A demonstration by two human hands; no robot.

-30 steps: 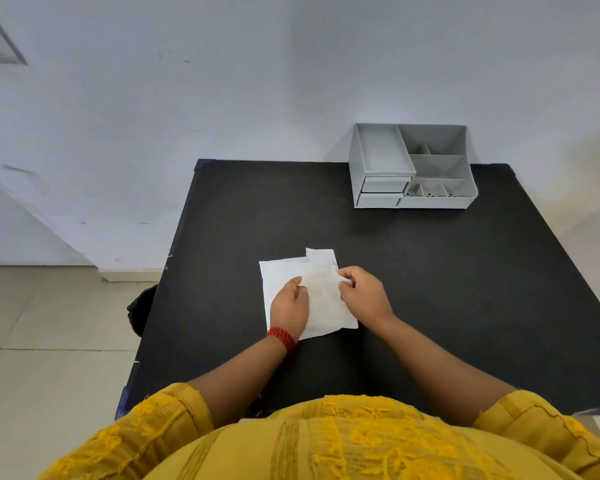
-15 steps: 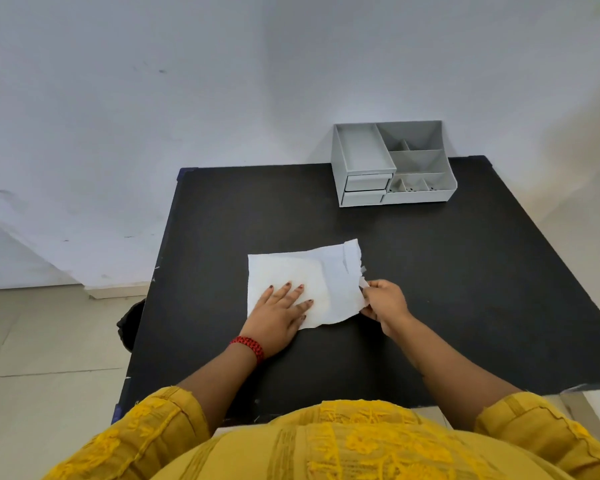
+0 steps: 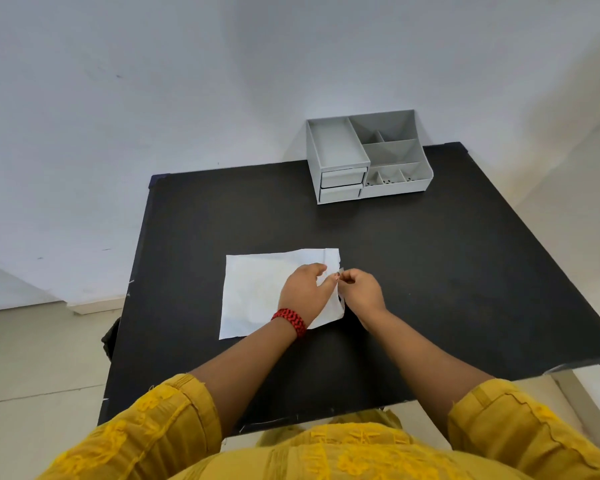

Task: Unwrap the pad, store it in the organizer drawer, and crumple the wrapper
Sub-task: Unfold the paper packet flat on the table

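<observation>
one change: left hand (image 3: pixel 303 292) now pinches wrapper (image 3: pixel 257 292) edge beside right hand (image 3: pixel 362 292).

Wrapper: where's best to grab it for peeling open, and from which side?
Pinch the ragged right edge of the wrapper, coming from the right: it seems to lift slightly off the table, while the rest lies flat. The right hand pinches a tab there; the left hand holds the sheet beside it.

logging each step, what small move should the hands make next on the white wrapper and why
Probably pull its right edge apart: left hand and right hand both pinch the wrapper there, it lies flat on the table, and no pad shows yet.
</observation>
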